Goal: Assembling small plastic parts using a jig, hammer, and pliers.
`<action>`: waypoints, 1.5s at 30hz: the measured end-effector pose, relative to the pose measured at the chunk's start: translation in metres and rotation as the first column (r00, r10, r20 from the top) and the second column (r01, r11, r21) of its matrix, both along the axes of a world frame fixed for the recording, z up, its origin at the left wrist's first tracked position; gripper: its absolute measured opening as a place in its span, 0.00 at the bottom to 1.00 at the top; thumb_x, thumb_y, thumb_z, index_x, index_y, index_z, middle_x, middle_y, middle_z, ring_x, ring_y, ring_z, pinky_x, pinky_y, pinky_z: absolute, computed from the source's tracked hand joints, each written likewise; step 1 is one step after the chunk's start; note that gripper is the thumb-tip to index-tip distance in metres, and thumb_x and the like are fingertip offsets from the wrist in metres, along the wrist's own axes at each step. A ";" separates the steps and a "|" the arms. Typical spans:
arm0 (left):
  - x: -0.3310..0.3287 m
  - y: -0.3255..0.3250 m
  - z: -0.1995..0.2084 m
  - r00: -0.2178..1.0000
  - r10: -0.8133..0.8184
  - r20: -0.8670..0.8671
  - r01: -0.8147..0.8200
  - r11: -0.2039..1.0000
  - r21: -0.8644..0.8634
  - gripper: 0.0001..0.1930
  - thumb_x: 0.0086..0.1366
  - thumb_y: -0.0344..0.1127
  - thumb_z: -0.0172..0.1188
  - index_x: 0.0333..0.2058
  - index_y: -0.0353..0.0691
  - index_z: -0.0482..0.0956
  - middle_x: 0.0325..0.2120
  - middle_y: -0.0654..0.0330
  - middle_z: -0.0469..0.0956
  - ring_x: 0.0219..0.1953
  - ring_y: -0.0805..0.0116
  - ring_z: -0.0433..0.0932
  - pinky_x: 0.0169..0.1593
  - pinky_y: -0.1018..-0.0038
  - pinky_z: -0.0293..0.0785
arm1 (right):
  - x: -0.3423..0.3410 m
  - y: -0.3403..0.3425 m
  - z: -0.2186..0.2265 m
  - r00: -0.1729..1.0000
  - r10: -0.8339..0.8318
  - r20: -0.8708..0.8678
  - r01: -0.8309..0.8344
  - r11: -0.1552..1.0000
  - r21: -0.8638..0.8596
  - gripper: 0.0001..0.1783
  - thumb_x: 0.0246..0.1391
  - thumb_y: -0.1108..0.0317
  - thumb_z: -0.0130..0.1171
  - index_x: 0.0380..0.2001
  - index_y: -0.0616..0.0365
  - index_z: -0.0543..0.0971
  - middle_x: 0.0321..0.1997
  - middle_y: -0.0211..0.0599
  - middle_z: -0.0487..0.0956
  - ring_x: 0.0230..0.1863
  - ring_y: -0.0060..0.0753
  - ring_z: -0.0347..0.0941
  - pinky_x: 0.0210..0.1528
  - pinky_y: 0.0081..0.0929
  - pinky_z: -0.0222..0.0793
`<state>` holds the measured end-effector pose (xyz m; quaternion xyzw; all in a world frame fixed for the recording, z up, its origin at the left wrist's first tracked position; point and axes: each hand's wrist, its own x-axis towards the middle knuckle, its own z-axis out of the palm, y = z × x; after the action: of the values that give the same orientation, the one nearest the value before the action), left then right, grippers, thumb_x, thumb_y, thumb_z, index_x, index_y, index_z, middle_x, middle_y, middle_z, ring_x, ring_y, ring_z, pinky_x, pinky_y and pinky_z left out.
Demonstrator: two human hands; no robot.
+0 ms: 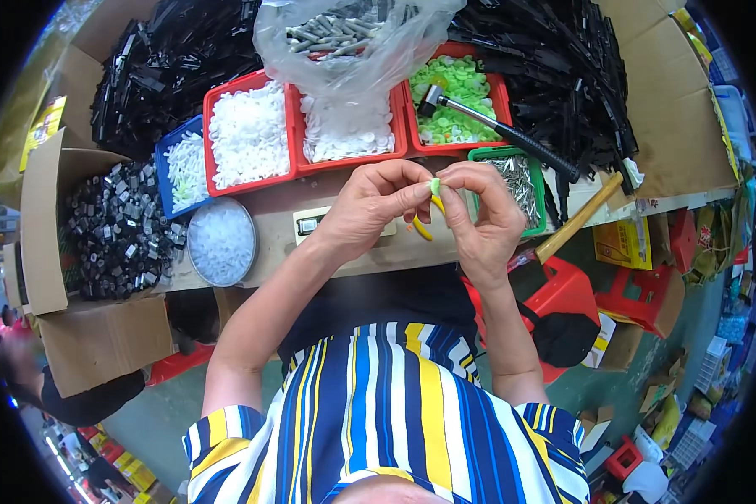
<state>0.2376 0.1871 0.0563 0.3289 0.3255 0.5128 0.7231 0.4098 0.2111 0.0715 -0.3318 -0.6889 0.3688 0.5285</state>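
My left hand [368, 206] and my right hand [481, 210] meet over the front of the bench. Between their fingertips is a small pale green plastic piece [435, 186], pinched from both sides. Its colour matches the green pieces [454, 84] in a red bin behind. Yellow curved handles [422, 228], seemingly of a hand tool, show just below my fingers. Under my left wrist lies a small cream block [309, 223] with a dark slot. A green tray [512, 160] of metal pins stands beside my right hand.
Red bins [292, 134] of white pieces, a blue bin [161, 168] and a round tin [221, 284] line the bench. A hammer [504, 130] rests across the right bin; a wooden handle [575, 223] juts over the edge. Cardboard boxes [46, 227] hold black parts. Red stools [567, 290] stand right.
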 end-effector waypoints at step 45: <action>-0.044 -0.066 -0.002 0.519 0.504 -0.691 -0.155 0.850 0.504 0.19 0.54 0.30 0.72 0.45 0.33 0.82 0.36 0.55 0.81 0.36 0.67 0.79 0.38 0.75 0.74 | -0.043 -0.019 -0.010 0.914 0.271 0.302 -0.256 0.963 -0.089 0.07 0.49 0.80 0.64 0.33 0.62 0.80 0.34 0.40 0.77 0.34 0.41 0.77 0.37 0.33 0.71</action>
<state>0.1933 0.1209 0.0546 0.5874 0.5668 0.4908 0.3046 0.3666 0.1917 0.0613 -0.3026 -0.7928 0.3961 0.3508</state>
